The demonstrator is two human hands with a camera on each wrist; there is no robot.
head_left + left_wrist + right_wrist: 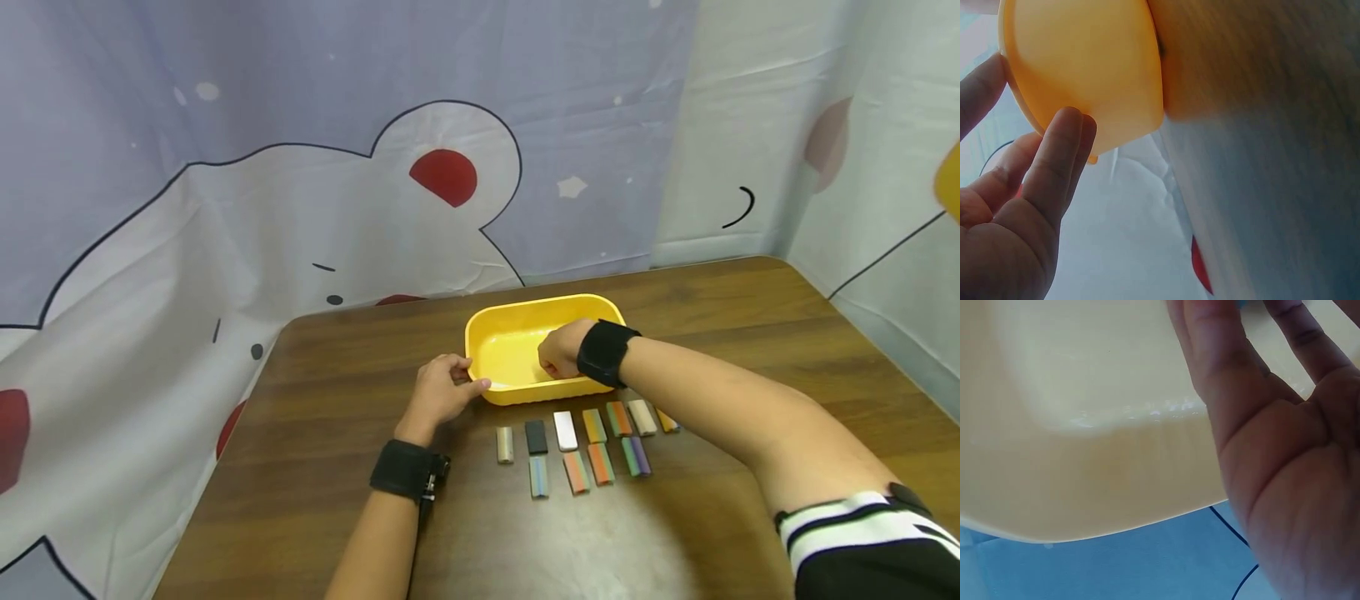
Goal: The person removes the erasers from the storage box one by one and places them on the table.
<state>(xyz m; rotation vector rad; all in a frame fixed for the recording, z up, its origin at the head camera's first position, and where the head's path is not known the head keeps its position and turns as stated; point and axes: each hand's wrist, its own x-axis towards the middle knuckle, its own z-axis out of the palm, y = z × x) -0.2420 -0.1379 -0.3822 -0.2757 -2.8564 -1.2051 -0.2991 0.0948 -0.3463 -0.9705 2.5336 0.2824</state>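
A yellow plastic basin (510, 395) stands on the table. My left hand (441, 390) touches its left end, thumb near the front corner. In the left wrist view, fairly straight fingers (1054, 156) rest against the basin's outer wall. My right hand (564, 348) reaches down inside the basin with its fingers curled. From the right wrist, the fingertips run past the top edge of the view, and a sliver of a small blue piece (1242, 303) shows between them; most of it is hidden.
In front of the basin, small oblong blocks lie in two rough rows: a dark block (537, 437), a white block (566, 431), a beige block (505, 445) and several striped ones, including a green-and-purple block (636, 457). A patterned curtain (337, 225) hangs behind the wooden table (360, 350).
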